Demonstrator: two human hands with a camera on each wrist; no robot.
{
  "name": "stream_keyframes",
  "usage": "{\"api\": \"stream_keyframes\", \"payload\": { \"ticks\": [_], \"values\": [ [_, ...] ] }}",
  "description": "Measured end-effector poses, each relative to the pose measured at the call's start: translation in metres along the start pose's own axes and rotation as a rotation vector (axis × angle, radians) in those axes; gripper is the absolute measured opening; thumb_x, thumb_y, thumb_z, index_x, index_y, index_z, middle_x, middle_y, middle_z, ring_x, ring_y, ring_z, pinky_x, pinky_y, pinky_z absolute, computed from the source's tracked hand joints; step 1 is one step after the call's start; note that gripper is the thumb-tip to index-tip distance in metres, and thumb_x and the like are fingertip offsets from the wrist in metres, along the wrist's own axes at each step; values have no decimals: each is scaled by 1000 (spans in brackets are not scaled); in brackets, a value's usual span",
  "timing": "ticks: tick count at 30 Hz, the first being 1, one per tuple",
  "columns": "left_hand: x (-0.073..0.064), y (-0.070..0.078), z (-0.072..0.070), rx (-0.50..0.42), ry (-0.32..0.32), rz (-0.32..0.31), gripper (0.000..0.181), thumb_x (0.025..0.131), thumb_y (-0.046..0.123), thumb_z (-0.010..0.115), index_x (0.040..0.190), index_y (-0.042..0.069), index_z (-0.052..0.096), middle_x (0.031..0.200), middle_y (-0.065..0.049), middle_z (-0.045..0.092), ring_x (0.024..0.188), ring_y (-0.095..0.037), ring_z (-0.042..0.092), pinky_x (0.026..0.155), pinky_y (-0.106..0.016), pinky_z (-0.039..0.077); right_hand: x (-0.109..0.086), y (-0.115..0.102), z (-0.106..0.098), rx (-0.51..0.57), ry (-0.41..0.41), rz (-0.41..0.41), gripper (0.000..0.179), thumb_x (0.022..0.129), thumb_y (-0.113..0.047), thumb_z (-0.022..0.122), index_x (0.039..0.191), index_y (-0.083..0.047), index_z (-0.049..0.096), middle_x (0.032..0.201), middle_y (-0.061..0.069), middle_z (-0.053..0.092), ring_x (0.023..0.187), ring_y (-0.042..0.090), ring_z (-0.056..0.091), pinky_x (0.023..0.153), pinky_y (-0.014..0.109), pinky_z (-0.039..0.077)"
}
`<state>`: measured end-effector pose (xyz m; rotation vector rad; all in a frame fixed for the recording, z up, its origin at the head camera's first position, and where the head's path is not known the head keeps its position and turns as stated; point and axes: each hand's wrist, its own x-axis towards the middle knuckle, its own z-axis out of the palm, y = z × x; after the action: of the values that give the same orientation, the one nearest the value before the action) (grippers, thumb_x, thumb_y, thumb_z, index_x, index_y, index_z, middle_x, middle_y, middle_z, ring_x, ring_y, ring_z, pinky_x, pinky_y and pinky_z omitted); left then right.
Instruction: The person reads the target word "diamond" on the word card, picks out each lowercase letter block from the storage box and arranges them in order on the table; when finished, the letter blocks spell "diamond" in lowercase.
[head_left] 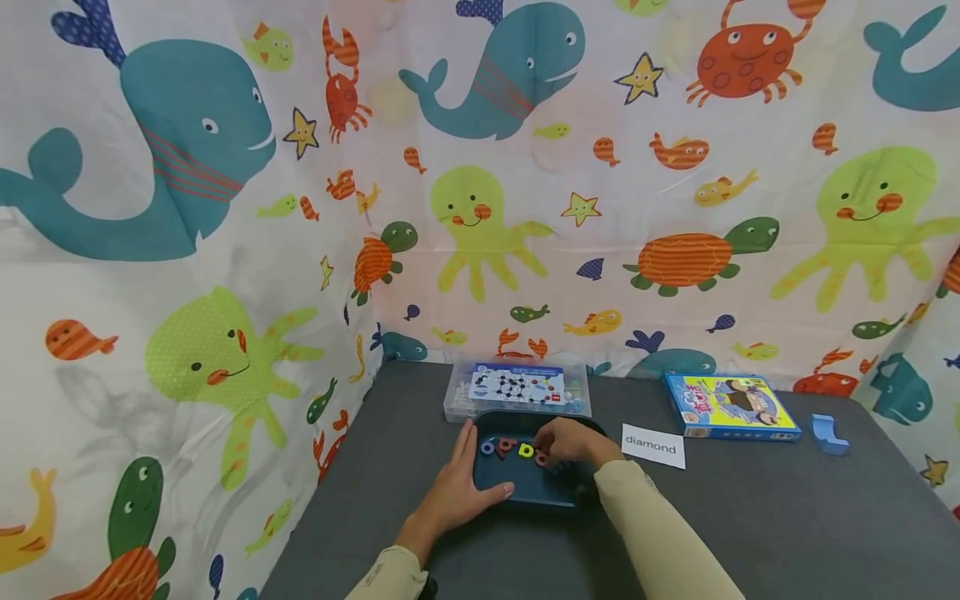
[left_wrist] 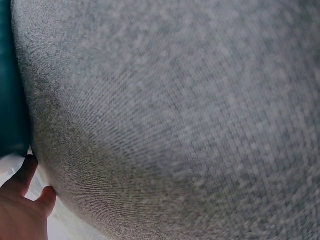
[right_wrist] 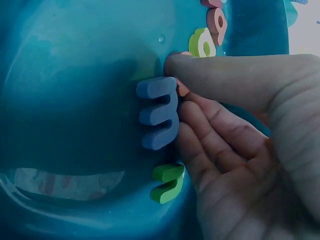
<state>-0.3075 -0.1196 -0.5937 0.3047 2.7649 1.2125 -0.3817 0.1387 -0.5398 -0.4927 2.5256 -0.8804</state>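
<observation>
A dark teal tray (head_left: 517, 496) lies on the table, holding several small coloured letters. My left hand (head_left: 462, 482) rests along its left side, fingers straight and thumb spread at the front-left rim. Inside the tray, my right hand (head_left: 567, 442) pinches an orange-red letter (right_wrist: 181, 89) between thumb and fingers, which mostly hide it. Close beside these fingers are a blue m (right_wrist: 161, 113) and a green n-shaped letter (right_wrist: 168, 183). A yellow-green letter (head_left: 526, 450) lies left of the right hand, then reddish letters (head_left: 507, 444) and a blue o (head_left: 487, 447).
Behind the tray stands a clear plastic case (head_left: 517, 388) with a molecule picture. A white card (head_left: 653, 445) reading "diamond" lies right of the tray. Farther right are a blue and yellow box (head_left: 731, 406) and a light-blue block (head_left: 829, 435). A patterned curtain (head_left: 585, 292) borders the table.
</observation>
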Motion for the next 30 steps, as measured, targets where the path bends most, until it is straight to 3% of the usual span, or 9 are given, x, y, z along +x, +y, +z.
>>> {"api": "stream_keyframes", "payload": {
  "ticks": [18, 30],
  "values": [
    [2, 2, -2, 7, -9, 4, 117, 91, 68, 74, 174, 18, 9, 180, 9, -3, 150, -50, 37, 111, -76, 35, 4, 4, -3, -47, -102, -29, 38, 90, 6, 79, 123, -11, 73, 100, 5, 66, 86, 22, 61, 82, 44, 58],
    [-1, 1, -2, 12, -4, 3, 116, 91, 67, 75, 174, 17, 11, 180, 7, -3, 149, -53, 36, 110, -78, 34, 4, 10, 1, -30, -65, -47, 33, 89, 2, 83, 119, -10, 72, 95, 3, 63, 85, 22, 59, 79, 40, 55]
  ]
}}
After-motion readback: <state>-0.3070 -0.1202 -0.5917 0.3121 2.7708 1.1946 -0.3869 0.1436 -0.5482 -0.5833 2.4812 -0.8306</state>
